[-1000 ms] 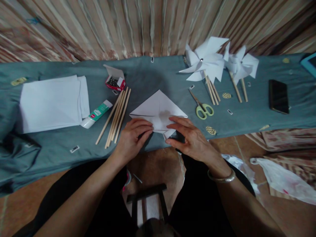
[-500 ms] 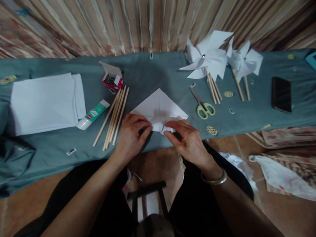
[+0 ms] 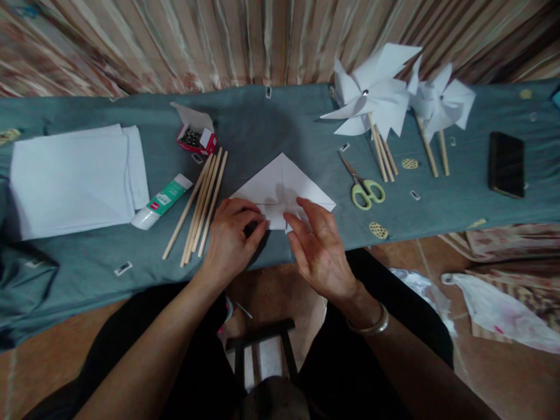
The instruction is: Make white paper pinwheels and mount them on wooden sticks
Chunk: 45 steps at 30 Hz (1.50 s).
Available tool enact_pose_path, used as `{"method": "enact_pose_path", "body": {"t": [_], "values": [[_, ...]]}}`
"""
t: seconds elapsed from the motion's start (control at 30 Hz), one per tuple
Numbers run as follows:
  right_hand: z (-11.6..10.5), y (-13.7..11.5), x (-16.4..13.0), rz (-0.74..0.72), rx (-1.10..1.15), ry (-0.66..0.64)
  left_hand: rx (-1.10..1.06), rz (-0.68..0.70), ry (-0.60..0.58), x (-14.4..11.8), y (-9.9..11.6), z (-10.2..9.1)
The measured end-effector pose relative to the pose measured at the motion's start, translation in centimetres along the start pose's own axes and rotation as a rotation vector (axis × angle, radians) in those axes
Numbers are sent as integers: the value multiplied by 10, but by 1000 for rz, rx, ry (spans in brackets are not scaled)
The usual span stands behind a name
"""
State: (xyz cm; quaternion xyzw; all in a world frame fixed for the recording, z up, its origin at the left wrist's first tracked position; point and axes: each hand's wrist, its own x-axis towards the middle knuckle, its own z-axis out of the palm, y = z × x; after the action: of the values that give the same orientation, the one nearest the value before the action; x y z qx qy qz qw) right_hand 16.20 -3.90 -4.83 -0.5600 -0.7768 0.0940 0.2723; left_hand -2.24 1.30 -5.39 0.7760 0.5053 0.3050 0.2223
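Observation:
A white sheet of paper lies at the front of the cloth-covered table, its creased far corner pointing away from me. My left hand grips the near left edge, thumb and fingers closing on the paper. On the right side, my right hand rests with its fingers stretched out and a little apart over the sheet, pressing its near part. The paper's near right portion is partly hidden under those fingers. Several wooden sticks lie just left of my left hand.
Left are stacked paper, a glue tube and an open box of pins. Green-handled scissors lie right of the sheet. Behind them are two paper pinwheels, one larger, one smaller. A phone lies far right.
My right hand has gone from curled fingers at the near edge to outstretched fingers pressed on the paper, whose raised near flap now lies flatter. My left hand has stayed in place.

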Motion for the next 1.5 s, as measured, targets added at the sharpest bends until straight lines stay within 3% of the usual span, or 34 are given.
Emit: {"method": "enact_pose_path", "body": {"t": [1.5], "values": [[6,-1,3,43,16,-52,17,-28,-32,4,0,0]]}}
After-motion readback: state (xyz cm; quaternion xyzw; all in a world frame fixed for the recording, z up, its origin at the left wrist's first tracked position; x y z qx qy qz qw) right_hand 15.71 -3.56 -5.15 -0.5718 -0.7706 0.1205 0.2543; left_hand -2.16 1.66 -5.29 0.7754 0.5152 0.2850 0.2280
